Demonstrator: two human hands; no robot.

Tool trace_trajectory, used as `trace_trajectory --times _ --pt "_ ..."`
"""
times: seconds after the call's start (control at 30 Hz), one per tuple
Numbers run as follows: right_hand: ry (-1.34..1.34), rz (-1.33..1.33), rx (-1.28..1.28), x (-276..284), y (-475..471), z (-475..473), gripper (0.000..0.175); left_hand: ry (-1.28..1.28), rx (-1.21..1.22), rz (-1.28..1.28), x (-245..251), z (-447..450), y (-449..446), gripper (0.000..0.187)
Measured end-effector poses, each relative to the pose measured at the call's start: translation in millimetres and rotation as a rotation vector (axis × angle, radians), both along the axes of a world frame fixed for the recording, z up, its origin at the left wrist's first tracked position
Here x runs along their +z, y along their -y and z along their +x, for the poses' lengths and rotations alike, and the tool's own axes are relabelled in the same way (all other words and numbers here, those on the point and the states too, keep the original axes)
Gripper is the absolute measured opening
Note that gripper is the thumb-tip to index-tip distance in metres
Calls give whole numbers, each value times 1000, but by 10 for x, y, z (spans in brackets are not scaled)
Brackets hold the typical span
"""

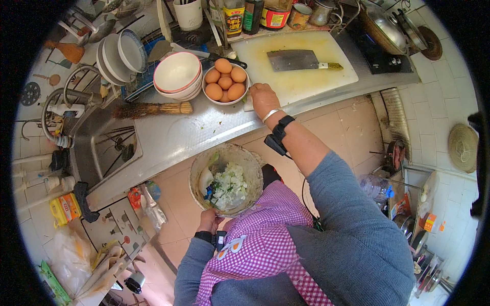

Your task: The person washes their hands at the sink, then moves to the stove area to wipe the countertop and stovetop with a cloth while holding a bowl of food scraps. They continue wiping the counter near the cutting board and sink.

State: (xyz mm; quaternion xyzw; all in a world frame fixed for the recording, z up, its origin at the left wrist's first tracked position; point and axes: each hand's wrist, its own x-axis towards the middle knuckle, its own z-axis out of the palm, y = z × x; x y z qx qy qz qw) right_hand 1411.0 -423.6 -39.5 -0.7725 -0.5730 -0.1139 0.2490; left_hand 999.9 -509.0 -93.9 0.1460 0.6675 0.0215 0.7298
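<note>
My left hand (pixel 210 221) grips the near rim of a stained bucket (pixel 194 176), held below the counter's front edge. Chopped pale vegetable scraps (pixel 231 183) lie in the bucket. My right hand (pixel 264 98) is at the left front corner of a white cutting board (pixel 329 86), fingers curled down; whether they hold anything is hidden. A cleaver (pixel 294 60) lies flat on the board, its handle to the right. Just left of my right hand stands a bowl of brown eggs (pixel 225 83). Beside it are stacked white bowls (pixel 178 74) with a red rim.
A straw brush (pixel 153 109) lies between the bowls and the metal sink (pixel 86 139). Small green bits dot the steel counter (pixel 199 124). Plates (pixel 115 57) stand in a rack at the back left. Bottles (pixel 234 17) line the back, and a stove (pixel 383 57) is at the right.
</note>
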Motion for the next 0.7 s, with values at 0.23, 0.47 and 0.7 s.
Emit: trace_trajectory --times 0.23,0.47,0.7 --pt "-213 -278 -51 -22 185 -323 16 6 -4 18 -53 -101 -44 25" --pt "-205 -284 -311 47 121 -232 22 -11 21 21 -39 -117 -28 19" --pt "-284 4 -116 -115 -49 -290 13 25 17 5 -58 -141 5 25"
